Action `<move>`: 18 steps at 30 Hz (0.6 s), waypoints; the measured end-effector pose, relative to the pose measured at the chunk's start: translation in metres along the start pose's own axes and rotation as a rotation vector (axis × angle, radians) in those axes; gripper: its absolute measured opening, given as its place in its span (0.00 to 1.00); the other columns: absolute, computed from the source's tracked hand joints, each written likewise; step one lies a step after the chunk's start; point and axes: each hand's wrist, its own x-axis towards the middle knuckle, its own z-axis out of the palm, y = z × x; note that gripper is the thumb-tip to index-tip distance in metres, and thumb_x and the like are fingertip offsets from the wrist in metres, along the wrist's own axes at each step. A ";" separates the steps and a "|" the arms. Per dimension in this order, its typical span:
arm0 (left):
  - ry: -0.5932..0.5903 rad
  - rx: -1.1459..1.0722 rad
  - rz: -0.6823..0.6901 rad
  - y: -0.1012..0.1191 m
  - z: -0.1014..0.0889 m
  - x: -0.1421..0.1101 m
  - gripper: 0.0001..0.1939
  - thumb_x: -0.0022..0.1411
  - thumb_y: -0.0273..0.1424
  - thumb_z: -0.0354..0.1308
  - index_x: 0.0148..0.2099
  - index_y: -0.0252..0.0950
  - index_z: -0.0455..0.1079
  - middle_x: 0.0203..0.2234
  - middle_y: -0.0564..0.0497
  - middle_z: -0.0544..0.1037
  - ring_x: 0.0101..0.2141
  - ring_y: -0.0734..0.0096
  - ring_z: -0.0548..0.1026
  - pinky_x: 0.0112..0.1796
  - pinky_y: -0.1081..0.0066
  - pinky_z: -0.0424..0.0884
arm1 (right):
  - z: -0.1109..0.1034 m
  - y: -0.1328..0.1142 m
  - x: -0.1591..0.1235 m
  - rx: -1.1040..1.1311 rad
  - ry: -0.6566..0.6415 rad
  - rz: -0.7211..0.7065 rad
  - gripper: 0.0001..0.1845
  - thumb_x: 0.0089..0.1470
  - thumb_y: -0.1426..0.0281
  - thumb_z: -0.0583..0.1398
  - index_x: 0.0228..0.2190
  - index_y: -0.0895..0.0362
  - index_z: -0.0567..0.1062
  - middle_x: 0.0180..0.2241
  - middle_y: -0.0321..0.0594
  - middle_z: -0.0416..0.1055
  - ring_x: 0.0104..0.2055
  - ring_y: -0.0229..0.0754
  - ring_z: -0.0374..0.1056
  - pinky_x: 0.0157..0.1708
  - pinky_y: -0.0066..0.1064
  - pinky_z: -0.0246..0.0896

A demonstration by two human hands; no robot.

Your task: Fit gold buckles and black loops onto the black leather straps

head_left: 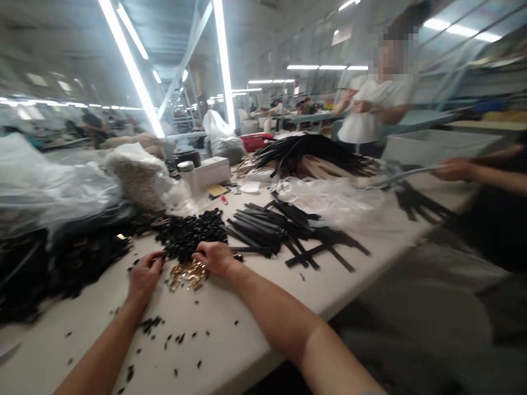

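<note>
My left hand [145, 278] is at the left edge of a heap of small black pieces [191, 227], thumb and fingers pinched together. Something small and dark shows at its fingertips, too blurred to name. Bent over the heap's near right side, my right hand [217, 258] has its fingers closed, and whatever they hold is hidden. Between the two hands lies a small pile of shiny gold metal pieces [187, 276]. A bundle of flat black strips [257, 225] lies just to the right of the heap, one strip end close behind my right wrist.
Loose black bits [180, 338] dot the near tabletop [222, 351]. Clear plastic bags [53, 181] and dark piles stand left. Behind are a lidded jar [186, 171], a white box [212, 171] and long black strips [313, 151]. A co-worker's hands [457, 168] hold a strip at right; another person stands behind.
</note>
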 end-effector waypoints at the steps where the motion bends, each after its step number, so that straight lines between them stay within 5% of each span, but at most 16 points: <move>1: 0.033 0.012 -0.042 -0.010 -0.014 -0.001 0.09 0.55 0.34 0.62 0.37 0.34 0.75 0.27 0.51 0.77 0.29 0.67 0.75 0.32 0.70 0.70 | 0.000 0.001 0.001 0.001 0.006 -0.012 0.15 0.60 0.58 0.54 0.39 0.53 0.75 0.37 0.40 0.77 0.37 0.40 0.70 0.33 0.27 0.56; 6: -0.007 -0.318 -0.060 -0.026 -0.020 -0.005 0.18 0.45 0.40 0.66 0.38 0.34 0.75 0.28 0.49 0.78 0.29 0.70 0.75 0.33 0.72 0.70 | 0.005 0.005 0.002 0.015 0.037 -0.068 0.14 0.62 0.61 0.54 0.37 0.56 0.75 0.36 0.41 0.76 0.36 0.37 0.69 0.34 0.26 0.54; 10: -0.072 -0.564 -0.209 -0.023 -0.023 -0.019 0.25 0.42 0.41 0.70 0.42 0.34 0.73 0.31 0.49 0.78 0.28 0.73 0.75 0.34 0.72 0.71 | 0.005 0.003 -0.001 0.032 0.087 -0.093 0.11 0.61 0.65 0.55 0.36 0.57 0.75 0.34 0.40 0.76 0.34 0.37 0.68 0.34 0.26 0.53; 18: 0.048 -0.636 -0.273 -0.029 -0.055 0.000 0.24 0.35 0.37 0.73 0.36 0.33 0.73 0.29 0.49 0.78 0.26 0.76 0.75 0.32 0.74 0.71 | 0.002 -0.001 -0.001 0.105 0.114 -0.130 0.10 0.59 0.69 0.56 0.31 0.59 0.75 0.27 0.38 0.72 0.28 0.34 0.64 0.30 0.25 0.53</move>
